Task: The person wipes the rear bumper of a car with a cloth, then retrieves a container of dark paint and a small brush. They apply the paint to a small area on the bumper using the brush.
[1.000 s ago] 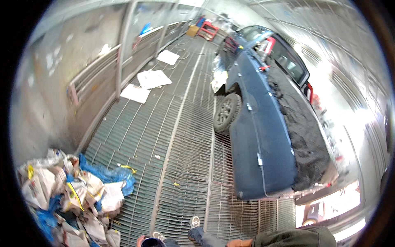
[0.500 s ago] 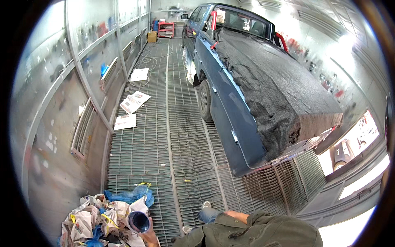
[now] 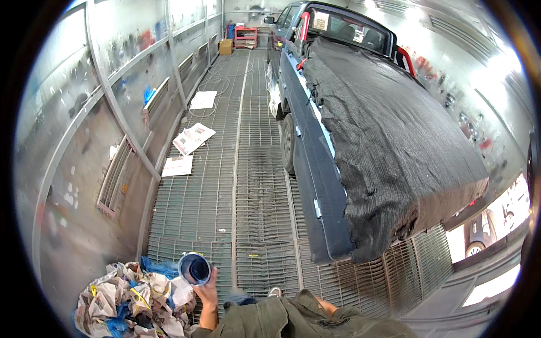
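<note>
My left hand [image 3: 207, 288] is wrapped round a clear cup [image 3: 195, 269] with dark blue liquid in it, beside the waste heap at lower left. The cup's open top faces up toward me. Of my right arm only a short stretch of bare forearm [image 3: 327, 307] shows past my dark green jacket [image 3: 282, 318]; the hand itself is hidden. Crumpled newspaper [image 3: 107, 301] and blue plastic sheeting [image 3: 159, 267] lie heaped next to the cup.
A blue pickup truck [image 3: 315, 186] stands at right, its bed draped with black cloth [image 3: 389, 135]. Newspaper sheets [image 3: 193, 138] and a hose [image 3: 225, 84] lie on the grated floor [image 3: 262, 208]. At the far end are a red cart [image 3: 245, 37] and a cardboard box [image 3: 226, 47].
My left hand has raised the cup, moving it up and slightly right in the picture, away from the paper heap. The view has shifted, and the truck sits farther right and lower.
</note>
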Demonstrator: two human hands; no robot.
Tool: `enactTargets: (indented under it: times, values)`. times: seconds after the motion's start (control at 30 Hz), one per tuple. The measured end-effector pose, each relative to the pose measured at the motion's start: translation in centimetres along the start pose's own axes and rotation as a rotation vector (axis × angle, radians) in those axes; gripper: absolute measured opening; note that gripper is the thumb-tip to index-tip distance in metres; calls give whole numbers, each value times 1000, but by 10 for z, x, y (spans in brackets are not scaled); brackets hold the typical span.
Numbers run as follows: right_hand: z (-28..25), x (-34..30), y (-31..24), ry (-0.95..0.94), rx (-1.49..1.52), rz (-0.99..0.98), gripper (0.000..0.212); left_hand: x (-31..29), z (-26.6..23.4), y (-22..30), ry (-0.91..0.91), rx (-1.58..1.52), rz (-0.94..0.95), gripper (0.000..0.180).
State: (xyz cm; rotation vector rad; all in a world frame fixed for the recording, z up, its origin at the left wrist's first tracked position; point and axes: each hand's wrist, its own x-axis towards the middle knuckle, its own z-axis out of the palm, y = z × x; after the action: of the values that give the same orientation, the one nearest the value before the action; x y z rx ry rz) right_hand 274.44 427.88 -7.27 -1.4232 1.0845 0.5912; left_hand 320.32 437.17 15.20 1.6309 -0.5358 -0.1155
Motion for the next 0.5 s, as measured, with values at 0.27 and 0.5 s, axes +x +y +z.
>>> enactTargets:
  times: [0.27,0.5]
  values:
    - [-35,-12,-19,-49,83,159,68,77,48,-10,-43,37,-34,73]
    - [-79,62,-137,-29,137,225,72,200,89,-64,-9,101,90,78]
